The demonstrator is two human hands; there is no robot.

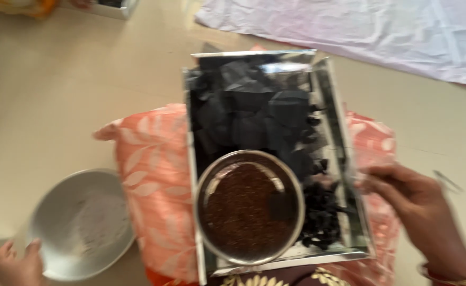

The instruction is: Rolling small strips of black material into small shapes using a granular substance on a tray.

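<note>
A shiny steel tray [332, 106] rests on my lap, which is covered in orange cloth with a pale leaf print. Black paper squares [254, 108] fill its far half. A round steel bowl of dark brown grains [248, 206] stands in its near half, with one black square on the grains. Small black bits [320, 212] lie beside the bowl. My right hand [418, 209] holds the tray's right edge. My left hand [15, 265] grips the rim of a round metal dish [79, 222] with pale powder in it, on the floor at lower left.
The floor is pale beige. A white cloth [360, 26] is spread at the upper right. A thin metal item [447, 181] lies on the floor right of my hand. A box corner [113, 6] and orange fabric show at the top left.
</note>
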